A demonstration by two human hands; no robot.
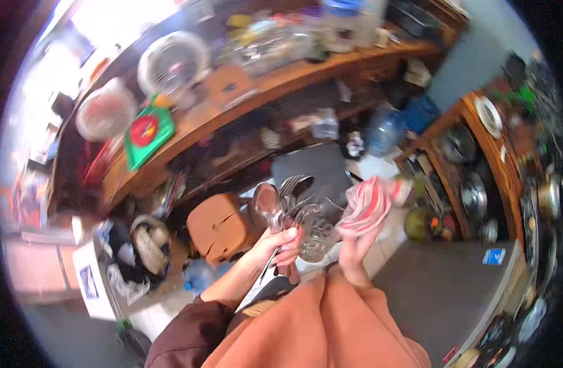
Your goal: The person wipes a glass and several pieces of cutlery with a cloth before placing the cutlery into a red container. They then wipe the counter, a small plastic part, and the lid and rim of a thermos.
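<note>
My left hand (pixel 275 248) is closed around the handles of a bunch of cutlery in front of my body. Metal spoons (pixel 267 199) and forks (pixel 290 184) fan out upward from it, and some handles stick out below the fist. To the right, my right hand (pixel 357 250) grips a red-and-white striped cloth (pixel 372 205), apart from the cutlery. The cloth covers most of its fingers. Beneath and between both hands stands clear glassware (pixel 318 239), partly hidden by the cutlery.
An orange-brown stool (pixel 215 227) is left of the cutlery, with a dark seat (pixel 312 168) beyond. A long wooden shelf (pixel 281 76) carries a green scale (pixel 149 136) and a fan (pixel 174 67). A wooden cabinet (pixel 490 159) and a grey surface (pixel 441 288) lie right.
</note>
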